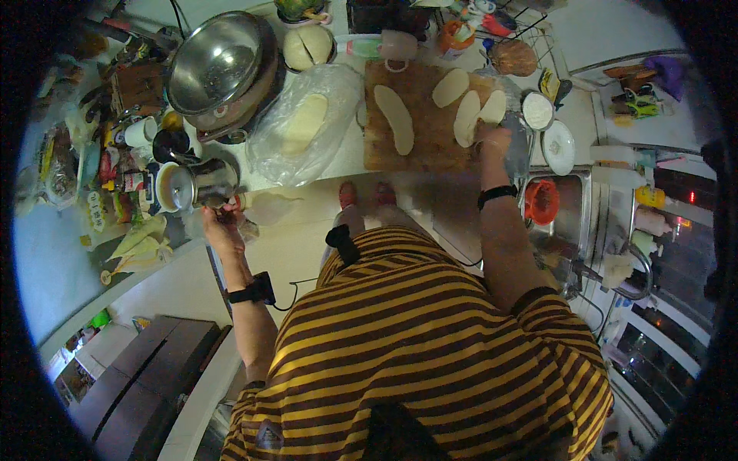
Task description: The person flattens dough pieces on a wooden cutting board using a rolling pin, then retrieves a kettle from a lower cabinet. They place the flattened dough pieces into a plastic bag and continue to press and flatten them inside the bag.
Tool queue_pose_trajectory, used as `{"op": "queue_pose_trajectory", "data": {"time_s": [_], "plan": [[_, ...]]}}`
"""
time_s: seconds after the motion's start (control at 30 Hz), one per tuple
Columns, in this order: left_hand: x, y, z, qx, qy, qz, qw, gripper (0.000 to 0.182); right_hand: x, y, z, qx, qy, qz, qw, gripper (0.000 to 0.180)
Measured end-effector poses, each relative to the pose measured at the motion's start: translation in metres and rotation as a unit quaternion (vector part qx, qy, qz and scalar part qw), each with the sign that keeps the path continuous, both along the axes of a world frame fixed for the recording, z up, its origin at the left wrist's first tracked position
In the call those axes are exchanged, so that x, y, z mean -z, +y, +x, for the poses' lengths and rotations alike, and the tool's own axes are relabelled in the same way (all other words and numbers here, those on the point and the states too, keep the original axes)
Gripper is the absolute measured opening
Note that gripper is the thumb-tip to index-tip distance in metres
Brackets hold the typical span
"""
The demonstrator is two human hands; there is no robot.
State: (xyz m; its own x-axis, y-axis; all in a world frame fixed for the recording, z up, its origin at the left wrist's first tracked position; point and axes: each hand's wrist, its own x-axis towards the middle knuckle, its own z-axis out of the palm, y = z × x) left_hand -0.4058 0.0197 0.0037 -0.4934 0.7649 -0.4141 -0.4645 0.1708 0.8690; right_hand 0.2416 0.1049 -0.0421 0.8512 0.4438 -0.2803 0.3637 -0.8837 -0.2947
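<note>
On a wooden cutting board lie several flat, elongated pieces of dough, one long piece at the left and others grouped at the right. My right hand is at the board's right part, its fingers at the lower end of a dough piece; whether they grip it is unclear. My left hand is beside a shiny metal pot at the counter's left edge, with its fingers partly hidden and blurred. Between the pot and the board, another dough piece lies on or under clear plastic film.
Large metal bowls stand at the back left, beside a round dough ball. A bowl of white powder and a white lidded dish are right of the board. A sink holds a red strainer. Bottles and packets crowd the left.
</note>
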Motion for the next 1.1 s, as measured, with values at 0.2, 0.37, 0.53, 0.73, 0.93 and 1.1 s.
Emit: {"op": "queue_pose_trajectory", "data": {"time_s": [0.2, 0.37, 0.53, 0.73, 0.93, 1.1], "plan": [[-0.041, -0.037, 0.019, 0.006, 0.056, 0.051, 0.997, 0.027, 0.024, 0.016, 0.026, 0.013, 0.137, 0.101, 0.985, 0.067], [-0.082, -0.073, 0.034, 0.02, 0.097, 0.049, 0.994, 0.031, 0.033, 0.01, 0.025, -0.012, 0.22, 0.271, 0.937, 0.059], [-0.12, -0.096, 0.057, 0.038, 0.073, 0.077, 0.994, 0.03, -0.002, -0.002, 0.005, -0.013, 0.338, 0.427, 0.838, 0.047], [-0.163, -0.117, 0.09, 0.073, 0.095, 0.072, 0.99, 0.03, -0.056, 0.016, -0.002, 0.002, 0.446, 0.477, 0.757, 0.032], [-0.192, -0.12, 0.127, 0.124, 0.122, 0.066, 0.983, 0.031, -0.032, 0.055, 0.01, -0.346, 0.171, 0.464, 0.797, 0.024], [-0.203, -0.117, 0.158, 0.147, 0.13, 0.044, 0.98, 0.036, 0.035, 0.072, -0.013, -0.421, 0.222, 0.392, 0.787, 0.03]]}}
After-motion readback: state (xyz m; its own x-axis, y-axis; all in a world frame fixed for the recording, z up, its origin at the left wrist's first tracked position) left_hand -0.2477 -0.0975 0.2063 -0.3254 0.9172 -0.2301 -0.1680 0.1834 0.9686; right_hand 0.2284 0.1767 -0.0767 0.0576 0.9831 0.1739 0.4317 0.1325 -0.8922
